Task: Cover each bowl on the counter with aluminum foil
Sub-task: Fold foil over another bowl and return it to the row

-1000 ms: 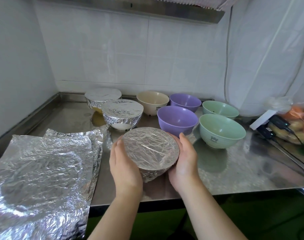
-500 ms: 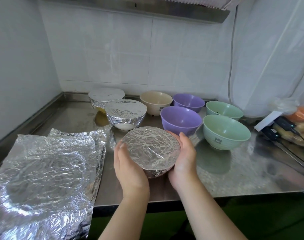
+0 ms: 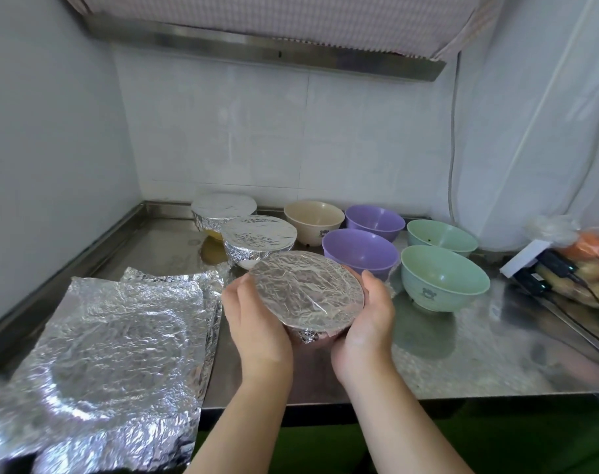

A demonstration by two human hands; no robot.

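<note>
Foil-covered bowl (image 3: 306,291) gripped between left hand (image 3: 257,323) and right hand (image 3: 368,323); purple bowl (image 3: 359,249) just beyond, foil sheets (image 3: 113,347) left

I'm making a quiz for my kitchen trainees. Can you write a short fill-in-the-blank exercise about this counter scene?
1. The number of bowls already covered with foil is ____.
2. Both hands, the left hand and the right hand, hold a foil-covered bowl that is wrapped in ____.
3. The beige bowl has ____ uncovered purple bowls to its right.
4. The foil sheets lie on the ____ side of the counter.

Missing words: three; foil; two; left
</note>
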